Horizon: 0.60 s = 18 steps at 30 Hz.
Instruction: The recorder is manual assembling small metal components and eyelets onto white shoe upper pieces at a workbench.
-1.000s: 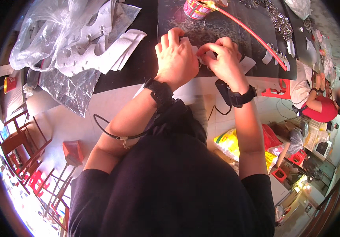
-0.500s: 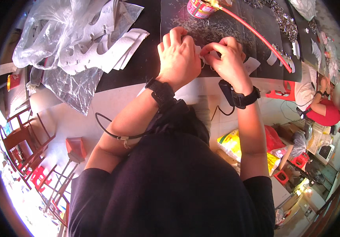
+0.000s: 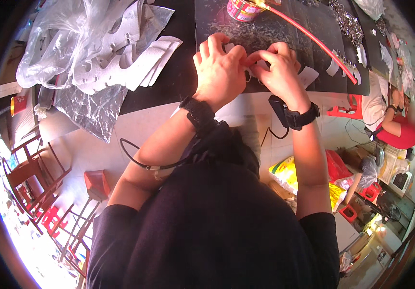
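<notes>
My left hand (image 3: 221, 71) is closed over the dark tabletop, its fingers curled on a small white card (image 3: 229, 47) that is mostly hidden by them. Close on its right, my right hand (image 3: 279, 72) pinches with thumb and forefinger, their tips meeting the left fingers. What lies in that pinch is too small and covered to make out. Just right of the right hand lies another white card piece (image 3: 308, 76). Beyond both hands stands a red and pink tub (image 3: 243, 9), with a long red stick or tube (image 3: 313, 38) slanting from it to the right.
Clear plastic bags (image 3: 56, 43) and stacked white cut-out cards (image 3: 154, 60) cover the table's left. Metal chains (image 3: 347, 24) lie at the far right. A person in red (image 3: 400, 132) sits farther right. Wooden chairs (image 3: 34, 178) and a red dustpan (image 3: 97, 185) stand on the left floor.
My fingers have drawn closer together, and the white piece between them shows less. A white edge now shows beyond my left fingers. The head view has shifted slightly.
</notes>
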Tool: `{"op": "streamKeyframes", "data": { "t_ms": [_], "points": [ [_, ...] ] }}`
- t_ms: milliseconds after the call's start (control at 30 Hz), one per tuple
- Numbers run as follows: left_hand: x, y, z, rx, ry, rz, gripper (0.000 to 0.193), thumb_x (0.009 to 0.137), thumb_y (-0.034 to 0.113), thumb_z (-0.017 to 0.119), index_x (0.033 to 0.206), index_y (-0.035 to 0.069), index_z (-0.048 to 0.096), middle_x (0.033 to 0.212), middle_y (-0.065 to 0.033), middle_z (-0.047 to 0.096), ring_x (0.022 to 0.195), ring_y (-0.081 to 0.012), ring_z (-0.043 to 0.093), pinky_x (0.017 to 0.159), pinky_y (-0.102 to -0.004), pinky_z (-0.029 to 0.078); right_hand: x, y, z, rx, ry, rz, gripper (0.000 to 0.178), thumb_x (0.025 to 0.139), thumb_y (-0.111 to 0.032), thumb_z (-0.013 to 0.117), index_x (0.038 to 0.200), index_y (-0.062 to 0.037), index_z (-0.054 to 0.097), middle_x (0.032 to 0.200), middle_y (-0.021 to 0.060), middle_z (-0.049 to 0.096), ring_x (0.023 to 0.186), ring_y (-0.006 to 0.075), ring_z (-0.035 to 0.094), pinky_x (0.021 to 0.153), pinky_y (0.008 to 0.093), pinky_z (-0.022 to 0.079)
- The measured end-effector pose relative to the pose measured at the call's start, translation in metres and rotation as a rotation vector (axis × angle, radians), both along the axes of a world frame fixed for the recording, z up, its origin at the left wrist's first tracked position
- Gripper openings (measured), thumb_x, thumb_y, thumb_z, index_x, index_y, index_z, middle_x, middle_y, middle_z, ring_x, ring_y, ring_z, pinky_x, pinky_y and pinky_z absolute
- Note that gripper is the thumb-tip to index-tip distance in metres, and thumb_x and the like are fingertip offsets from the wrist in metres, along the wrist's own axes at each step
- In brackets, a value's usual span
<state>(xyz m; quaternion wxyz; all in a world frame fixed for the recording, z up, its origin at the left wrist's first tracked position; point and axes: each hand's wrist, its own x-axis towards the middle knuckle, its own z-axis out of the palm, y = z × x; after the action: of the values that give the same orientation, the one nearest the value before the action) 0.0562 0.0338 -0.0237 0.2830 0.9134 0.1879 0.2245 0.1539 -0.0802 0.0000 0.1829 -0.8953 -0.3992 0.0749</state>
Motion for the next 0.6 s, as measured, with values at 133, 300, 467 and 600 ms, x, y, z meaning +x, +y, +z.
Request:
{"op": "streamKeyframes", "data": {
  "t_ms": [133,300,467,600],
  "points": [
    [0.0002,-0.0005,-0.0021,-0.003,-0.026,-0.001,0.013,0.068,0.013,0.064,0.08,0.016,0.061,0.11,-0.0121,0.044,0.102,-0.0321,0.043,0.082,-0.0447,0.036,-0.0016,-0.0011,0.0003,0.012,-0.002,-0.011,0.014,0.067,-0.024,0.067,0.08,-0.0286,0.068,0.095,0.0033,0.044,0.099,0.0276,0.04,0.088,0.0429,0.031],
    [-0.0002,-0.0003,-0.0036,0.002,-0.04,-0.003,0.011,0.069,0.014,0.064,0.08,0.015,0.062,0.11,-0.0119,0.045,0.102,-0.032,0.043,0.081,-0.044,0.036,-0.003,-0.0016,0.001,-0.031,-0.069,-0.009,0.015,0.07,-0.023,0.066,0.085,-0.0262,0.068,0.096,0.0026,0.046,0.099,0.0263,0.044,0.088,0.0412,0.035],
    [-0.0015,0.0004,-0.0028,-0.002,-0.027,-0.012,0.009,0.071,0.015,0.063,0.08,0.014,0.062,0.112,-0.0123,0.045,0.102,-0.0321,0.043,0.081,-0.0436,0.036,-0.0012,-0.0023,-0.0024,0.042,-0.02,-0.011,0.012,0.068,-0.024,0.066,0.079,-0.0281,0.068,0.094,0.0032,0.043,0.098,0.0276,0.041,0.088,0.043,0.032],
    [-0.0009,0.0002,-0.0041,-0.008,-0.034,-0.008,0.008,0.072,0.016,0.062,0.08,0.014,0.063,0.112,-0.0124,0.045,0.103,-0.0323,0.043,0.082,-0.0438,0.036,-0.0016,-0.0018,-0.0022,0.033,-0.051,-0.004,0.011,0.068,-0.024,0.065,0.079,-0.0277,0.068,0.095,0.0031,0.043,0.098,0.0273,0.041,0.088,0.0421,0.032]
  ]
}}
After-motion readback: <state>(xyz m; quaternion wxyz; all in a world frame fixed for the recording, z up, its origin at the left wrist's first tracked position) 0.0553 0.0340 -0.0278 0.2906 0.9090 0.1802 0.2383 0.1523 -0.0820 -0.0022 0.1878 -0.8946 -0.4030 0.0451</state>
